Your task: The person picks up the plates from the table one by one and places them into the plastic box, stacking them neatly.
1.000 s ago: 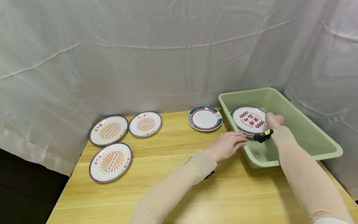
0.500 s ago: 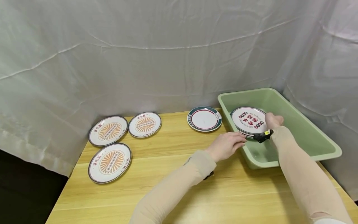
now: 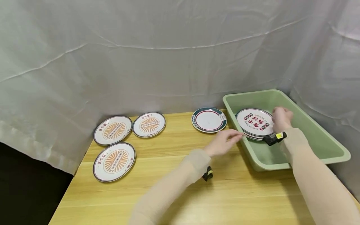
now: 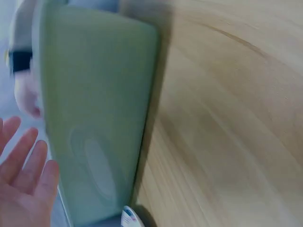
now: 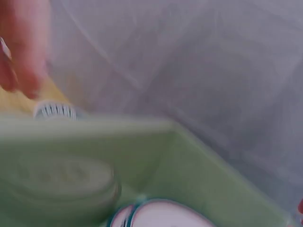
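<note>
In the head view, my right hand (image 3: 282, 118) is raised inside the green plastic tub (image 3: 310, 127), beside the right edge of a stack of plates (image 3: 254, 122). Nothing shows in its grasp. The top plate is white with red characters and a dark rim. My left hand (image 3: 223, 142) is just outside the tub's near-left rim, its fingers extended toward it. Seen from the left wrist, the fingers (image 4: 35, 165) are straight and spread beside the tub wall, with nothing held.
A white plate with a teal rim (image 3: 209, 120) lies left of the tub on the wooden table (image 3: 180, 197). Farther left are three white plates with orange sunburst patterns, including a front one (image 3: 114, 162). Grey cloth (image 3: 168, 68) hangs behind.
My right hand has lifted away from the plate stack, up and slightly right. My left hand has drawn back a little from the tub's rim. The plates keep their places.
</note>
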Tool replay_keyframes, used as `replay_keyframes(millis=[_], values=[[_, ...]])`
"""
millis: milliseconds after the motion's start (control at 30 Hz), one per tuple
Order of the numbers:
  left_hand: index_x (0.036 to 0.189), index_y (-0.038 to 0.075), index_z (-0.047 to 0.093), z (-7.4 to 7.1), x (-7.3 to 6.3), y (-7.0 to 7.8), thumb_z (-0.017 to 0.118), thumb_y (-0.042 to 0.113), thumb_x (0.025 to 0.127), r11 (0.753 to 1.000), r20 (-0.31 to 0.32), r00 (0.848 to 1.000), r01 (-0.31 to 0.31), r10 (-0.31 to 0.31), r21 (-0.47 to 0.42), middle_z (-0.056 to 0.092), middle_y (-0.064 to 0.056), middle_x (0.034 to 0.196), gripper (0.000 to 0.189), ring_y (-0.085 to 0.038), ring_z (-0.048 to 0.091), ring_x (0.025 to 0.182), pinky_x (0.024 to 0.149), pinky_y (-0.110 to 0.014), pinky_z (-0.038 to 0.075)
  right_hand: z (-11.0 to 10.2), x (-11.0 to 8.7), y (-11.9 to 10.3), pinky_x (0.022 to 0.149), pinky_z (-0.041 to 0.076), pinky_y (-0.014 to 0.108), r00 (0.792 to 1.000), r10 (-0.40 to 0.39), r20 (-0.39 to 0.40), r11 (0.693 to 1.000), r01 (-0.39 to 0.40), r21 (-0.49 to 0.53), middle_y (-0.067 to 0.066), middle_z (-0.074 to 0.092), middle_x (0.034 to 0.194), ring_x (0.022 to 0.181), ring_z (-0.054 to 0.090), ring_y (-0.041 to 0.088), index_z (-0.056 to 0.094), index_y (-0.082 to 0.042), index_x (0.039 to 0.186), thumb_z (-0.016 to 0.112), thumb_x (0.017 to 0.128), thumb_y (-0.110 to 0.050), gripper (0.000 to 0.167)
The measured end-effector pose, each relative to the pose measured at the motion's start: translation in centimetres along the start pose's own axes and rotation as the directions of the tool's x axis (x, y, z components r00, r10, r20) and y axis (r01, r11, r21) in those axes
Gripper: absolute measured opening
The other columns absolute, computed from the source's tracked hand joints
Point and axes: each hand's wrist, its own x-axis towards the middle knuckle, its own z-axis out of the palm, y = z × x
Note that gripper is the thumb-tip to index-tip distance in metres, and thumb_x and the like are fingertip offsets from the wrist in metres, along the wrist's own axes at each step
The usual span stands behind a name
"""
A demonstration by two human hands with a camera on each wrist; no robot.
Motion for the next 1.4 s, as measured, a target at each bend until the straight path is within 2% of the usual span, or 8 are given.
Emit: replay_keyframes(millis=[100,300,467,633,833,1067,1233,1400], values=[[0.132,0.005,0.063,-1.5,-0.4,-1.0,0.049,0.02,0.107,0.958,-0.098,0.989,0.08,-0.111,-0.274,0.068,-0.01,0.132,0.033,-0.022,0.063,0.124,0.108,-0.022,0.049,0.4,-2.1,-1.0,0.066,0.054,0.015,0.985,-0.039,0.166,0.987,0.012,0.163,-0.01,0.059,0.097,0.081,0.058,0.005,0.052,-0.02,0.116,0.047,0.099,-0.002,0.025],[0.132,-0.009,0.057,-3.9,-0.8,-3.4,0.046,0.01,0.107,0.747,-0.222,0.926,0.088,-0.304,-0.659,0.061,-0.032,0.132,0.033,-0.045,0.06,0.124,0.108,-0.042,0.053,2.3,-8.7,-2.4,0.096,0.057,0.021,0.872,-0.181,0.455,0.955,0.045,0.294,-0.002,0.071,0.101,0.1,0.067,0.011,0.052,-0.013,0.124,0.046,0.103,0.0,0.026],[0.136,-0.004,0.055,-5.2,-1.0,-5.7,0.044,0.015,0.107,0.672,-0.219,0.862,0.173,-0.456,-0.72,0.061,-0.029,0.134,0.036,-0.04,0.062,0.124,0.11,-0.046,0.051,4.3,-14.0,-1.1,0.097,0.058,0.025,0.782,-0.265,0.564,0.939,0.077,0.334,0.003,0.07,0.11,0.103,0.069,0.016,0.055,-0.007,0.121,0.039,0.099,0.01,0.033],[0.138,0.0,0.055,-5.5,-1.5,-8.1,0.044,0.017,0.106,0.619,-0.199,0.774,0.293,-0.601,-0.728,0.062,-0.025,0.132,0.037,-0.035,0.066,0.118,0.106,-0.042,0.054,5.5,-16.9,2.6,0.104,0.053,0.025,0.73,-0.22,0.647,0.965,0.064,0.255,0.0,0.069,0.113,0.108,0.067,0.013,0.053,-0.007,0.123,0.038,0.1,0.007,0.031],[0.143,0.004,0.05,-4.8,-1.9,-9.6,0.042,0.019,0.107,0.524,-0.109,0.703,0.408,-0.703,-0.747,0.057,-0.023,0.138,0.04,-0.02,0.066,0.094,0.1,-0.039,0.057,6.0,-17.3,8.0,0.1,0.055,0.023,0.75,-0.078,0.656,0.997,0.065,0.044,-0.01,0.072,0.105,0.104,0.068,0.007,0.05,-0.007,0.13,0.04,0.104,-0.002,0.028],[0.145,0.008,0.048,-4.5,-1.5,-10.4,0.042,0.022,0.107,0.505,-0.111,0.67,0.428,-0.734,-0.75,0.057,-0.02,0.135,0.041,-0.015,0.062,0.086,0.08,-0.024,0.058,6.6,-15.9,11.5,0.096,0.056,0.021,0.789,0.021,0.614,1.0,-0.004,-0.029,-0.008,0.07,0.105,0.105,0.067,0.009,0.041,0.003,0.141,0.038,0.104,-0.004,0.038],[0.148,0.009,0.046,-3.9,-1.3,-11.0,0.043,0.022,0.107,0.489,-0.09,0.659,0.452,-0.746,-0.746,0.057,-0.017,0.13,0.043,-0.013,0.061,0.083,0.078,-0.023,0.057,6.6,-15.4,13.0,0.097,0.056,0.022,0.809,0.07,0.584,0.997,-0.035,-0.071,0.002,0.068,0.121,0.107,0.066,0.01,0.037,0.003,0.146,0.038,0.104,-0.005,0.042],[0.148,0.008,0.045,-3.3,-0.8,-11.2,0.043,0.02,0.106,0.519,-0.091,0.678,0.462,-0.729,-0.719,0.059,-0.017,0.121,0.044,-0.012,0.059,0.078,0.073,-0.02,0.057,6.4,-15.0,13.8,0.103,0.054,0.026,0.813,0.083,0.576,0.995,-0.036,-0.093,0.015,0.059,0.138,0.111,0.064,0.013,0.034,0.004,0.149,0.037,0.104,-0.005,0.046]])
